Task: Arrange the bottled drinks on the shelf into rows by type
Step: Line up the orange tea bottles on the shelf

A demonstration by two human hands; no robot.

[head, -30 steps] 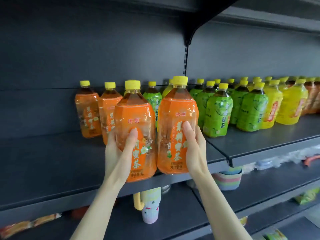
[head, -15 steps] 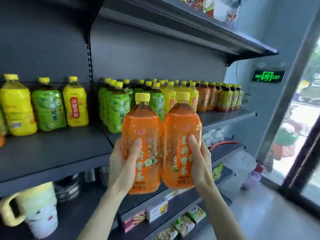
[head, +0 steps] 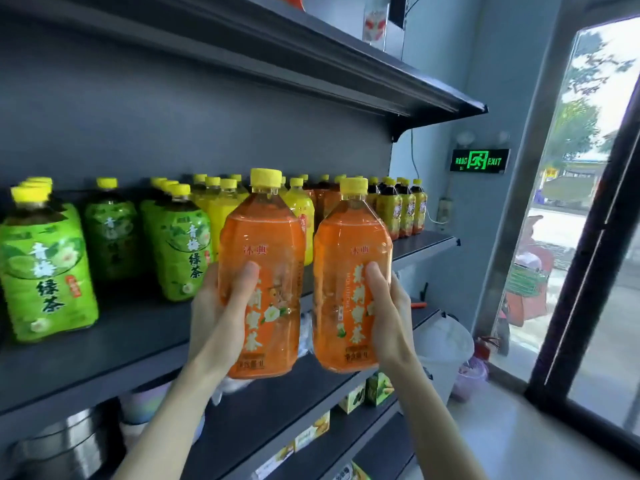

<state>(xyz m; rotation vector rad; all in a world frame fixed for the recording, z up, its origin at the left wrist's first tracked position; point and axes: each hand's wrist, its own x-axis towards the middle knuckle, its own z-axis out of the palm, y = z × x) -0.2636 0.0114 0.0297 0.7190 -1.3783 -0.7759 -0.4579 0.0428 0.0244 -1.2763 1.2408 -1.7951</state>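
I'm mid-carry: my left hand [head: 221, 306] and right hand [head: 391, 306] each have fingers wrapped around an orange bottle [head: 263, 271], both held in front of the shelf [head: 104, 355]. Next, I'd set them beside the orange bottles farther right of the green bottles [head: 45, 271].

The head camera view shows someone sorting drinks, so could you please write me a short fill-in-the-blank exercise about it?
1. Each hand, the left hand and the right hand, holds one bottle with an ____ label.
2. Every bottle cap in view is coloured ____.
3. The bottles nearest the left edge of the shelf have ____ labels.
4. The lit sign by the window reads ____.

Missing words: orange; yellow; green; EXIT
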